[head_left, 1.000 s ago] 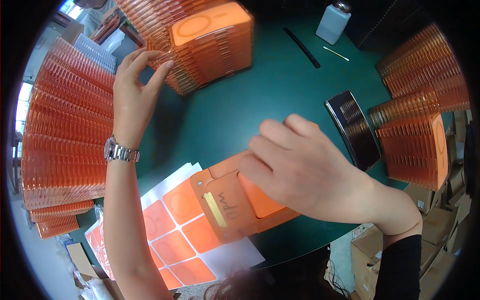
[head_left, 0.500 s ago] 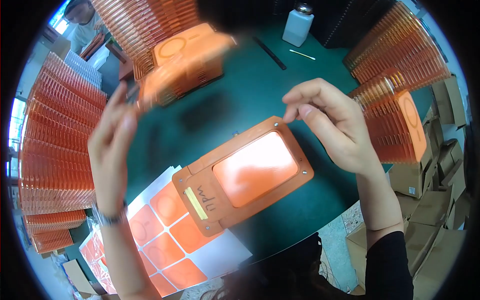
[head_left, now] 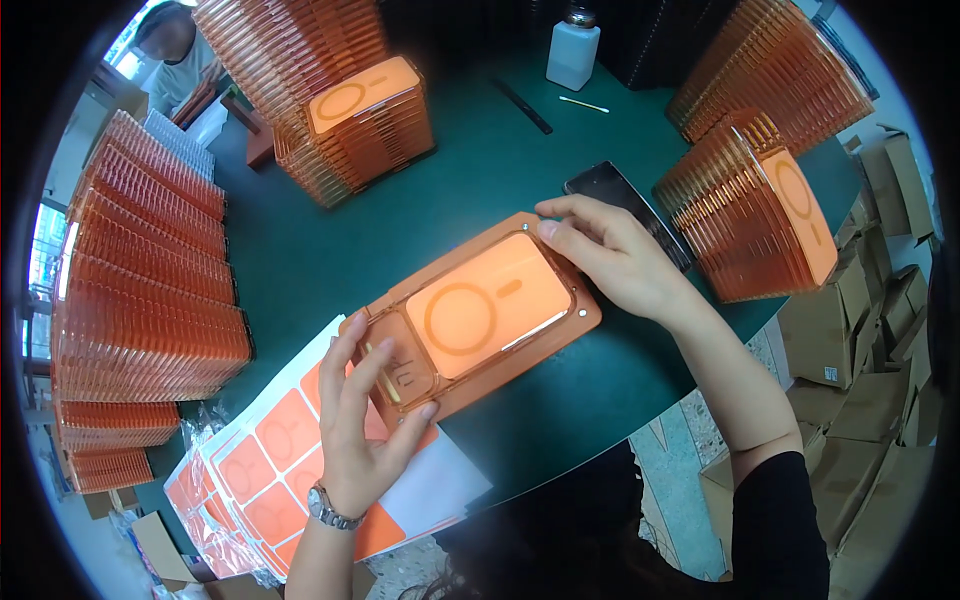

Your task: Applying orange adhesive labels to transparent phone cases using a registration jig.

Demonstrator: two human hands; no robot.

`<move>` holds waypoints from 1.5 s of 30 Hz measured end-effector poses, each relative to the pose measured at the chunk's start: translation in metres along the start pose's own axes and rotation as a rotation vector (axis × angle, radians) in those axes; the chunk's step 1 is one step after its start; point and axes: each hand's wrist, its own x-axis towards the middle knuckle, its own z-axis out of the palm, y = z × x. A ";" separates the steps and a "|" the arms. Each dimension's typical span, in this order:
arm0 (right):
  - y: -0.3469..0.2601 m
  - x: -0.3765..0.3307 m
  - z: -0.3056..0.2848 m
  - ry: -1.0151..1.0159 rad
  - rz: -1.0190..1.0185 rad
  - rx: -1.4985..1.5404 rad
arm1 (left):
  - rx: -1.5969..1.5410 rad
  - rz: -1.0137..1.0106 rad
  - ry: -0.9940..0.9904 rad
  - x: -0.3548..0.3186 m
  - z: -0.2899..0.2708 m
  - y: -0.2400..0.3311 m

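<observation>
The person's left hand (head_left: 365, 430) spreads over one end of an orange case (head_left: 485, 312), printed with ring and bar, atop a brown block (head_left: 525, 354) on the bench (head_left: 300, 260). Handwriting (head_left: 405, 378) shows through. The right hand's (head_left: 615, 255) thumb and fingertips nearly meet by the opposite corner.

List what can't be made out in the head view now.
In the head view:
- Sticker sheets: partly hidden by the left hand.
- Phone: partly covered by the right hand.
- Back-left stack of orange cases: top cut off by the upper edge.
- Orange fixture: underside faces away.
</observation>
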 end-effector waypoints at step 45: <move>-0.031 0.008 0.013 -0.380 -0.764 -0.425 | 0.175 0.286 0.028 0.008 -0.011 -0.038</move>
